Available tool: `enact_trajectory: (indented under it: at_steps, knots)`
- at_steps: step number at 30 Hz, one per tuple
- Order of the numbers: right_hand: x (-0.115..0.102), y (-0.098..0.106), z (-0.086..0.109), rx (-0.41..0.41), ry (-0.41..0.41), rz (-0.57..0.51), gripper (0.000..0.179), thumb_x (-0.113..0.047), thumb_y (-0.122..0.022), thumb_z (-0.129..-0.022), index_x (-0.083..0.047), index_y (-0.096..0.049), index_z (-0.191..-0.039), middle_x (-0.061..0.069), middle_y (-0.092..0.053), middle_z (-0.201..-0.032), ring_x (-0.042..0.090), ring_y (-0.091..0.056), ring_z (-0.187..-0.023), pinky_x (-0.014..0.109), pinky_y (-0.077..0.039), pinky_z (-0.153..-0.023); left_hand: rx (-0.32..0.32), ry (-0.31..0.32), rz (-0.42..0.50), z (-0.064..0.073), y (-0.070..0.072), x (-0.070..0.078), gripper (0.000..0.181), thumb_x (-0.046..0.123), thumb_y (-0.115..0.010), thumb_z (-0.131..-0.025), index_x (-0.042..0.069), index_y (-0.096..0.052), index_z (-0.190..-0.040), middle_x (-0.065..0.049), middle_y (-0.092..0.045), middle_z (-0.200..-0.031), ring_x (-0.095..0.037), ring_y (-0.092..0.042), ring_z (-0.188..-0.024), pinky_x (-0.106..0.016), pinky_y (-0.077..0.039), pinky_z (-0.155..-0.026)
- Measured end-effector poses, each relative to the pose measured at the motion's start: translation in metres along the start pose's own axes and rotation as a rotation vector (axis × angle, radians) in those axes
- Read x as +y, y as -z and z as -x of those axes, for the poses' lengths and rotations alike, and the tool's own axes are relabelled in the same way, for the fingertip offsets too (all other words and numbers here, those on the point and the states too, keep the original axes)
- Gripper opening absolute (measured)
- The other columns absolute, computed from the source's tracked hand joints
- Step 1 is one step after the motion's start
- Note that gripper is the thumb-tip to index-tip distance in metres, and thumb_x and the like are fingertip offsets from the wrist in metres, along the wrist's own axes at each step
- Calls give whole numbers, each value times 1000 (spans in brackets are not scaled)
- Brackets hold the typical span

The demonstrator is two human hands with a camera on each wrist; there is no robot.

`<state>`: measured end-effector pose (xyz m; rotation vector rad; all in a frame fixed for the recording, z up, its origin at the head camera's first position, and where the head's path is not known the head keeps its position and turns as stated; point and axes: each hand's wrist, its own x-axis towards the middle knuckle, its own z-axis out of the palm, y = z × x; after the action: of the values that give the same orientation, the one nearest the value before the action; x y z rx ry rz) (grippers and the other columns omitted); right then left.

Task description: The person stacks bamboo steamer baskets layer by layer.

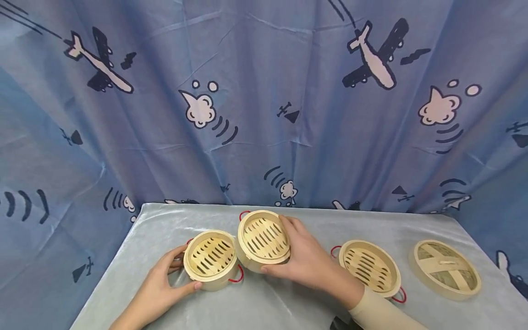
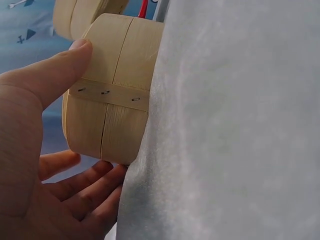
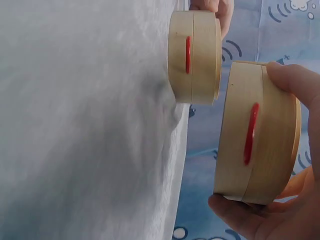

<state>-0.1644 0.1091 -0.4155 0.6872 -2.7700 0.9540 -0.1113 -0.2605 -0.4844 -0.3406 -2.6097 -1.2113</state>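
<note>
My left hand [image 1: 158,284] grips a small round bamboo steamer basket [image 1: 210,256] at the left of the table, thumb on its near side and fingers round the far side. In the left wrist view that basket's stapled wooden wall [image 2: 110,95] rests on the cloth. A second bamboo steamer basket [image 1: 264,238], slatted inside, is held by my right hand [image 1: 301,256] between thumb and fingers. The right wrist view shows this basket [image 3: 255,135] raised off the table and slightly tilted, its red handle [image 3: 251,134] on the side. In the head view its rim overlaps the left basket's edge.
To the right, a third steamer basket [image 1: 371,268] with red handles lies beyond my right forearm. A woven bamboo lid [image 1: 445,270] with crossed strips sits at the far right. Grey cloth covers the table [image 1: 247,307]; a blue patterned curtain [image 1: 255,105] hangs behind it.
</note>
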Motion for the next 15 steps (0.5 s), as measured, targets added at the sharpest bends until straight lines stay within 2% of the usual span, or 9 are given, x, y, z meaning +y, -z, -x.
enact_trajectory:
  at_steps: [6,15]
  knots:
    - [-11,-8,-8,-41,26,-17,135,-69,-96,-68,-2,-35,-168,13,-50,-158,33,-57,-140,54,-49,-116,7,-14,11,-2,-3,-3,96,40,-102,-78,10,-55,-156,-3,-68,-138,-16,-69,-114,-41,-60,-99]
    - [-22,-29,-16,-88,48,-16,134,-69,-94,-69,-2,-35,-168,13,-49,-160,32,-56,-141,52,-49,-116,13,-21,42,0,-2,-4,94,37,-103,-78,7,-56,-154,-5,-68,-139,-18,-69,-115,-40,-60,-99]
